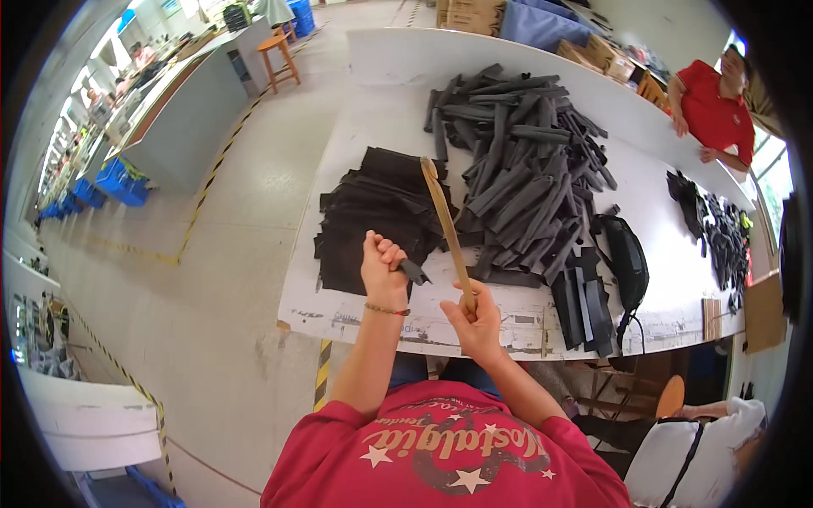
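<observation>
From the head view, I see my left hand (pixel 384 269) just below the centre of the frame, its grip curled tight into a fist around a small dark strip (pixel 412 271) whose end pokes out to the right of the knuckles. A thin bracelet sits on that wrist. My right hand (pixel 474 322), slightly lower and to the right, has its grip clamped on the lower end of a long wooden stick (pixel 445 224); the stick slants up and to the left, its tip reaching the frame's middle above the flat pile. The two hands are near each other but apart.

Both hands hover over the near edge of the white counter (pixel 373 135). Just beyond the left hand lies a stack of flat black sheets (pixel 373 212). To its right, filling the upper centre, is a heap of dark grey rolled strips (pixel 525 169). A black bag (pixel 625 258) rests right of centre, with a few upright dark pieces (pixel 583 306) beside it. Another person in a red shirt (pixel 716 106) leans on the counter at the upper right.
</observation>
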`<state>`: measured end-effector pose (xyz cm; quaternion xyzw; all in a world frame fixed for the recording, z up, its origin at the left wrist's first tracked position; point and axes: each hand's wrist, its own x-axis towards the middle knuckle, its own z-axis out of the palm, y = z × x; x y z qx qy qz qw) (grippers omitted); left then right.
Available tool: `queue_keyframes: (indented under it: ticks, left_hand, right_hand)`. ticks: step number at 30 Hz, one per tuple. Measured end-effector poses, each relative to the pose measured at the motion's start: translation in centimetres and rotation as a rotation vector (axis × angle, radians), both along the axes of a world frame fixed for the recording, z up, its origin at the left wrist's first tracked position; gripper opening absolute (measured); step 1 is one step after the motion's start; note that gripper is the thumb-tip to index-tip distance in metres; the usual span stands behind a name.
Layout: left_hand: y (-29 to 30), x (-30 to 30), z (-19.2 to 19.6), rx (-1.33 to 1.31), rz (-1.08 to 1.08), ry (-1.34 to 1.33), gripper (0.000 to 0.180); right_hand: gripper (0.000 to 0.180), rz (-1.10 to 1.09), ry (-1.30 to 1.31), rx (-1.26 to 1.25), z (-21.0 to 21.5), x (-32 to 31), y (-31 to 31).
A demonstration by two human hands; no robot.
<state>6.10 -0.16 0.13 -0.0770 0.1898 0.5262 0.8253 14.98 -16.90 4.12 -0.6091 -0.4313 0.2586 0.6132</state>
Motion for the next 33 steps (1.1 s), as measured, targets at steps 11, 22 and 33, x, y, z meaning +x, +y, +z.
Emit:
queue_keyframes:
  ticks: [11, 22, 33]
  left_hand:
    - [-2.1, -0.1, -0.4, 0.166, -0.072, 0.448, 0.025]
    - [-6.1, -1.6, 4.7, 1.315, -0.745, 0.993, 0.045]
    - [-8.5, -0.6, 5.0, 1.396, -0.34, 1.305, 0.029]
  right_hand:
    - [0.013, -0.053, -0.109, -0.014, -2.6, -0.9, 3.1]
    - [0.004, 0.169, -0.237, 0.024, -1.3, 2.4, 3.3]
    - [0.016, -0.12, 0.182, 0.145, 2.4, 3.7, 3.9]
